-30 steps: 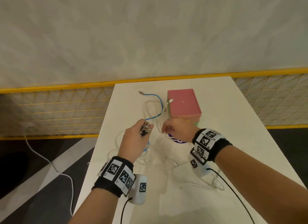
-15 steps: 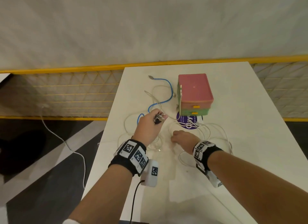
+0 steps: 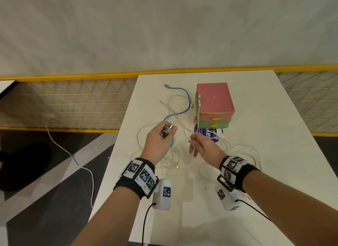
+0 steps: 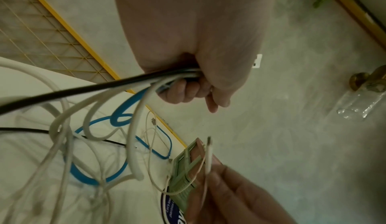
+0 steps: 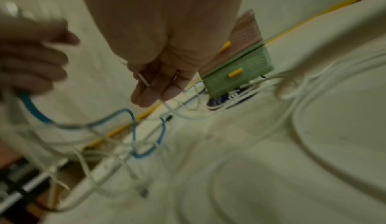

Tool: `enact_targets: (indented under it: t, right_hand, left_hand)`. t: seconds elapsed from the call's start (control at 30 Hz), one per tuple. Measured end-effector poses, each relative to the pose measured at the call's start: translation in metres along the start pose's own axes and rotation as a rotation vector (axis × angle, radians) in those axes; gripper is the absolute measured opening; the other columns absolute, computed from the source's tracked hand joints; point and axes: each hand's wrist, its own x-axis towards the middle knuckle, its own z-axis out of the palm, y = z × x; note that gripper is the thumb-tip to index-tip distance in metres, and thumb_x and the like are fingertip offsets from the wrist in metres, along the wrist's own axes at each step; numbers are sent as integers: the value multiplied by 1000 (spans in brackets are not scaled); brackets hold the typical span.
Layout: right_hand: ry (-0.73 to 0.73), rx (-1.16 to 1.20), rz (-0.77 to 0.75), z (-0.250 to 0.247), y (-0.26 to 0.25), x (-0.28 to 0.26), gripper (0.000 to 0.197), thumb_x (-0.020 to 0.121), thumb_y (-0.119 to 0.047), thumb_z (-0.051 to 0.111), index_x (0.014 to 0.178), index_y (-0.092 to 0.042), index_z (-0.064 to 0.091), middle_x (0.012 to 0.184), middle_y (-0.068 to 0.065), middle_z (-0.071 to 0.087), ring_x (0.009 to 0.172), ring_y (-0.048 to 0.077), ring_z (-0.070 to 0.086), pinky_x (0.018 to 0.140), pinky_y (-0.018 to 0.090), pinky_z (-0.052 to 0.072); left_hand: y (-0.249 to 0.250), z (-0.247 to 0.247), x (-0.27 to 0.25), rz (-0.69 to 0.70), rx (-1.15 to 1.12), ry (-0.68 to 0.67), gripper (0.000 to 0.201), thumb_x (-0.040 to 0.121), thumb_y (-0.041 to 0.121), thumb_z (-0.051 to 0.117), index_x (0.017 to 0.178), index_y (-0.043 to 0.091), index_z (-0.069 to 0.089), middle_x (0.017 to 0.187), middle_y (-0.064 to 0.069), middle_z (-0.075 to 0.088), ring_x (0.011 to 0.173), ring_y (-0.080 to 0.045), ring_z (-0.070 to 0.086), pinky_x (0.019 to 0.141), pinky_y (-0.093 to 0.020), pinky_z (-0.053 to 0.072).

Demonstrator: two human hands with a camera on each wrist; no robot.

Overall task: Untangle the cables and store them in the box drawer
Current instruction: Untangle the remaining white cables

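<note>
A tangle of white cables (image 3: 170,159), one blue cable (image 3: 184,103) and a black one lies on the white table (image 3: 265,154). My left hand (image 3: 161,136) is raised above it and grips a bundle of cable ends (image 3: 166,130); in the left wrist view black, white and blue cables (image 4: 133,85) run out of the fist (image 4: 194,88). My right hand (image 3: 199,145) pinches a thin white cable (image 3: 186,134) near its plug, seen also as a white cable (image 4: 208,155) held upright. The pink and green drawer box (image 3: 214,106) stands behind, both drawers pushed in.
A blue round sticker (image 3: 208,134) lies in front of the box. A yellow wire fence (image 3: 73,103) runs behind and left of the table. A white cord (image 3: 73,158) trails on the dark floor at left. The table's left edge is close to my left arm.
My right hand has risen off the table with a thin white cable pinched in it. The left hand keeps its bundle and has barely shifted. The head view has moved closer.
</note>
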Motion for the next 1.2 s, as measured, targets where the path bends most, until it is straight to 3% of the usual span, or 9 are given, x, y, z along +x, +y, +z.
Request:
enact_targets:
  t: [0.2,0.43,0.53,0.6,0.7,0.9,1.0,1.1,1.2]
  right_hand:
    - [88,261,-121,-2,-58,-4,15,99,-10,43,92,-3,54,71,2,65,52,17,54,58,22,47]
    - [-68,103,-33,-7,-47,-30,24,102,-17,36,86,-11,54,73,-2,49,50,19,49,50,22,42]
    - [-87,-40,41,-24,-23,-43,25,101,-18,36,82,-19,52,74,-1,48,50,16,49,51,25,43]
    - [-27,-104,85,-41,-15,-49,24,100,-20,38,80,-20,51,72,-2,48,49,18,50,50,25,44]
    - [173,-113,78,-69,-28,-51,21,100,-24,41,82,-21,52,66,-4,49,42,17,49,47,21,40]
    - [324,-46,-40,-104,-78,-48,18,100,-17,43,90,-5,53,52,-17,55,32,14,45,37,20,36]
    - [243,-37,5,-109,-72,-53,21,100,-24,40,95,-10,54,58,-11,49,36,19,52,38,29,40]
    - [197,-61,108,-108,-55,-61,21,100,-26,40,87,-15,52,59,-7,45,41,26,59,42,31,44]
    - [175,-77,134,-102,-57,-65,21,100,-23,41,83,-17,52,52,-15,52,41,25,59,41,27,44]
  left_hand:
    - [25,7,-1,28,-132,-61,10,92,32,63,90,23,65,63,16,60,56,8,53,59,-6,39]
    - [41,0,15,-52,-445,101,34,97,32,54,67,17,57,60,0,58,57,-12,49,61,-28,42]
    - [51,-8,23,-124,-740,145,37,99,28,52,65,17,41,50,4,34,52,-13,49,73,-31,50]
    - [59,-11,25,-122,-821,78,36,98,26,55,66,20,38,50,6,25,44,-12,33,57,-26,50]
    - [75,-4,20,-68,-536,-96,16,89,23,69,79,20,56,53,10,36,42,-9,24,39,-20,26]
    - [94,33,9,69,15,-507,24,84,49,68,101,32,70,94,5,71,82,-11,65,75,-25,48]
    - [99,32,19,60,-101,-198,28,87,48,65,89,20,66,65,14,60,58,1,53,57,-17,41]
    - [100,19,34,72,-253,195,15,90,35,66,79,26,63,63,16,59,54,7,52,62,-18,39]
    - [100,21,29,213,-153,142,22,91,29,65,114,27,62,74,15,57,54,6,50,59,-13,42]
